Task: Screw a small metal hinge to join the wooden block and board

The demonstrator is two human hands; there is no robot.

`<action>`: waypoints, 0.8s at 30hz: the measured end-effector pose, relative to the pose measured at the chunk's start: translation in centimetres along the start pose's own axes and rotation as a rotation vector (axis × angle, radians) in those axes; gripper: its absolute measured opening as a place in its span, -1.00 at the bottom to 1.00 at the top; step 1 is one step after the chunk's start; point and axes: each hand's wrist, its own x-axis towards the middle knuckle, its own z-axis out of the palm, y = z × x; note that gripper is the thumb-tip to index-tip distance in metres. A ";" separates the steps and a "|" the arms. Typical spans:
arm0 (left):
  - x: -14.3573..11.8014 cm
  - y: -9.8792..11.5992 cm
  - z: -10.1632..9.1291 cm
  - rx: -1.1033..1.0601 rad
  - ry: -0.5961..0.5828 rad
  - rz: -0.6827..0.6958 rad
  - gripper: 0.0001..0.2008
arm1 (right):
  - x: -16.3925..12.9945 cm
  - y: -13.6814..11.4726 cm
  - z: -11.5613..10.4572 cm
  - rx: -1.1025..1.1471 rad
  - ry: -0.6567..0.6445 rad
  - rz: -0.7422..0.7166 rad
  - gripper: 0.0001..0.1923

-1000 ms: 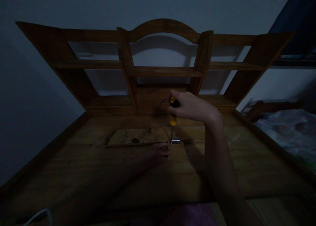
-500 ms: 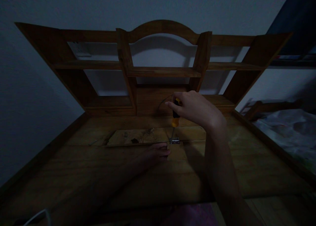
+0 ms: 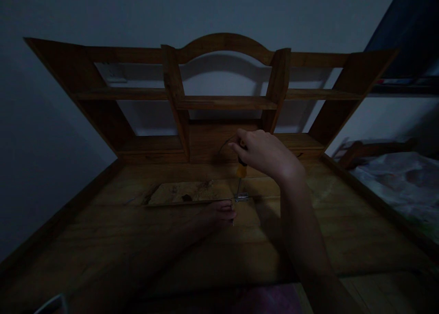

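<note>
Right hand (image 3: pixel 265 154) at frame centre clenched around an upright yellow-handled screwdriver (image 3: pixel 241 171), tip on a small metal bracket (image 3: pixel 242 197) (dimly lit), left hand (image 3: pixel 219 212) just below, flat on the wooden desk (image 3: pixel 137 240), grasping nothing.

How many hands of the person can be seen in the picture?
2. The right hand is raised over the wooden desk, closed on a yellow screwdriver. The left hand lies flat on the desk beside a small metal bracket.

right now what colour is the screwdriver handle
Yellow and black, seen in the head view: screwdriver gripped in the right hand.
</note>
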 end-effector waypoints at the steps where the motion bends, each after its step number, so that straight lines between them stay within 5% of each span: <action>1: 0.0 -0.1 0.1 0.019 0.005 0.011 -0.73 | 0.1 0.1 0.1 0.014 -0.004 -0.025 -0.66; 9: 0.3 -1.3 0.0 0.142 0.218 0.056 -0.69 | 0.4 0.2 0.2 0.146 -0.005 -0.175 -0.83; 15: 0.2 -1.3 -0.1 0.168 0.262 0.070 -0.62 | 0.5 0.7 0.6 0.168 0.007 -0.118 -0.72; 24: 0.7 -1.6 -0.3 0.180 0.256 0.060 -0.64 | 0.4 0.8 0.5 0.148 -0.006 -0.150 -0.83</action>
